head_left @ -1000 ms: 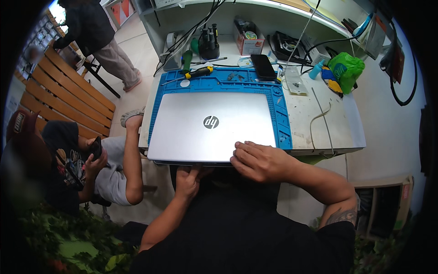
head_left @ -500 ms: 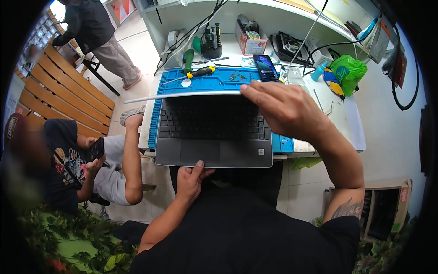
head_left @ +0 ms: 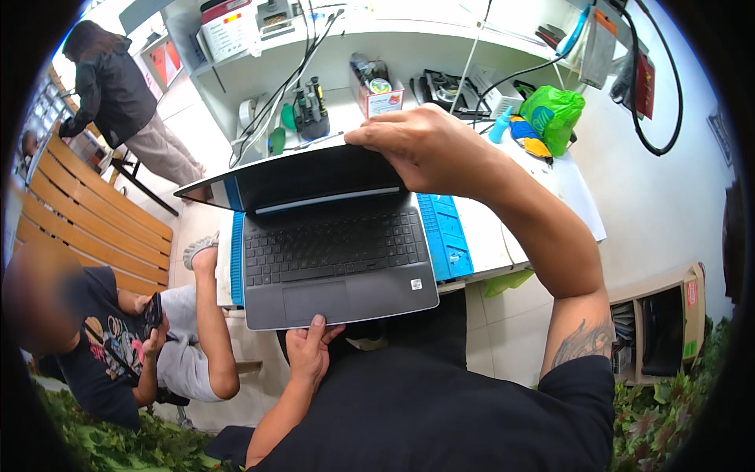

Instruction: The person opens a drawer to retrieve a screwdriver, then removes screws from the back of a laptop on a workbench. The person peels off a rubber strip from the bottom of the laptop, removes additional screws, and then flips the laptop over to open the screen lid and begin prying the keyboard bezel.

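Note:
A dark grey laptop (head_left: 373,297) lies partly open on a blue work mat (head_left: 447,236), its front edge sticking out past the table toward me. The keyboard and touchpad show, and the screen (head_left: 314,175) is dark. My left hand (head_left: 308,354) grips the front edge of the base, thumb on top beside the touchpad and the other fingers underneath. My right hand (head_left: 413,145) pinches the top edge of the lid near its right side and holds it tilted up. The lid hides most of the mat behind it.
Behind the lid stand a screwdriver holder (head_left: 312,118) and a red-and-white box (head_left: 380,98). Farther right are a light-blue bottle (head_left: 500,126) and a green plastic bag (head_left: 553,118). Cables hang from the shelf. A seated person (head_left: 118,330) holds a phone at my left; another person (head_left: 118,94) stands beyond.
The lid has swung open wider under my right hand, baring more of the screen and keyboard. My left hand keeps its grip on the base. The whole view has shifted and turned slightly.

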Demonstrator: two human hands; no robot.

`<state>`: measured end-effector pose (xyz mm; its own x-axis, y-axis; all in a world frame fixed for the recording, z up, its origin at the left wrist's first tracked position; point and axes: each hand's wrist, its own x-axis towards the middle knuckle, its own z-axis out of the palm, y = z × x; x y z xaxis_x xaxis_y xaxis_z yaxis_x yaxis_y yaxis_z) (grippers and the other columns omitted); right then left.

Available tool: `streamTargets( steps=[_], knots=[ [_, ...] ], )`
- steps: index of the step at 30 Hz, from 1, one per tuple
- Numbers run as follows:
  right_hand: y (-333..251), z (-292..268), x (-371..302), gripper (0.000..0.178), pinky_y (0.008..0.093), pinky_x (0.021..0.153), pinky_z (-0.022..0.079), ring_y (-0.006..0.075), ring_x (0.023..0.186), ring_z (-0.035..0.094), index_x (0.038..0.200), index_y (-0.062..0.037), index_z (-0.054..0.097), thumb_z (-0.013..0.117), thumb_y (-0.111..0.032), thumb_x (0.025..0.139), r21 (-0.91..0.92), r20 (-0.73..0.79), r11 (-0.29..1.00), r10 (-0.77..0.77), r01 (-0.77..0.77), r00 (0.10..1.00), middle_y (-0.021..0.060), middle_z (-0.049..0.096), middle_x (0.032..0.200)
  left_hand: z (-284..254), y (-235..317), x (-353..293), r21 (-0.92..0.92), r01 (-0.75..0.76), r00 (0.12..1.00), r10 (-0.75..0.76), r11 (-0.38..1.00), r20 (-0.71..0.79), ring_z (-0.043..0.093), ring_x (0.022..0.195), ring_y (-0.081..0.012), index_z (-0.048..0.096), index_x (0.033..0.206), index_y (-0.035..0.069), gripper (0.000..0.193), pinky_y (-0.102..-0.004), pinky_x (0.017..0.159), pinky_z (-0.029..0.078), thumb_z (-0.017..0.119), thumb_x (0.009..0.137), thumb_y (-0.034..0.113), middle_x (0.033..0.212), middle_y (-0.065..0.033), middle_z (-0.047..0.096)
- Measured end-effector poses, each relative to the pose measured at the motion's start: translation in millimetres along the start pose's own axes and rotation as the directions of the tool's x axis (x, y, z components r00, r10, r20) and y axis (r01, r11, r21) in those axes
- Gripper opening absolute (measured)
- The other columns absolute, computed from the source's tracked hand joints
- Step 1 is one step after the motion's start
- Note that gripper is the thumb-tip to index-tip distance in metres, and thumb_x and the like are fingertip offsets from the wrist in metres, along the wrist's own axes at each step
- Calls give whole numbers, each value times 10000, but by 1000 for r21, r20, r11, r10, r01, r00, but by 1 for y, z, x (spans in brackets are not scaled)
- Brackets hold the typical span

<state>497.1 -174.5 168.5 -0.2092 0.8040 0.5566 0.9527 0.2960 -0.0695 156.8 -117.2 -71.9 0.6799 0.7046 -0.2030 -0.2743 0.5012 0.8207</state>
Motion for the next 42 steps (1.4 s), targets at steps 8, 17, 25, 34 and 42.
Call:
streamTargets(
  steps=[8,17,25,34,42],
  knots=[
    [36,-2,28,211,420,881,634,375,946,786,1143,14,805,699,28,962,88,-4,990,109,-108,994,213,806,1026,-10,-6,2,23,2,1000,-2,1000,15,777,1064,-280,596,1335,-38,307,-432,907,684,671,1091,134,1214,-157,736],
    [78,2,49,224,364,893,616,300,939,792,1175,-9,810,704,13,979,156,54,949,269,-274,962,193,820,1045,-13,-5,2,28,28,999,-28,999,22,769,1086,-280,577,1372,-29,327,-435,904,686,661,1091,116,1245,-158,721],
    [107,4,64,217,355,988,599,268,1037,785,1196,-42,818,733,-42,997,230,163,884,378,-407,911,144,830,1107,-10,-2,1,23,33,999,-34,999,26,768,1086,-279,573,1385,-24,339,-433,908,687,665,1089,115,1249,-159,717],
    [94,4,45,237,403,1032,589,332,1115,766,1228,-53,809,680,-46,1030,201,52,933,293,-297,955,162,810,1190,-13,-1,3,26,55,998,-55,998,31,771,1077,-285,576,1390,-22,346,-425,890,691,663,1095,137,1242,-169,723],
    [32,-6,-53,260,460,905,598,417,1018,736,1259,11,733,644,-15,1016,-7,-537,963,225,-271,813,227,737,1172,-45,44,5,411,434,818,-542,801,193,806,977,-315,638,1318,-45,335,-406,835,682,652,1107,215,1055,-188,787]
  ],
)
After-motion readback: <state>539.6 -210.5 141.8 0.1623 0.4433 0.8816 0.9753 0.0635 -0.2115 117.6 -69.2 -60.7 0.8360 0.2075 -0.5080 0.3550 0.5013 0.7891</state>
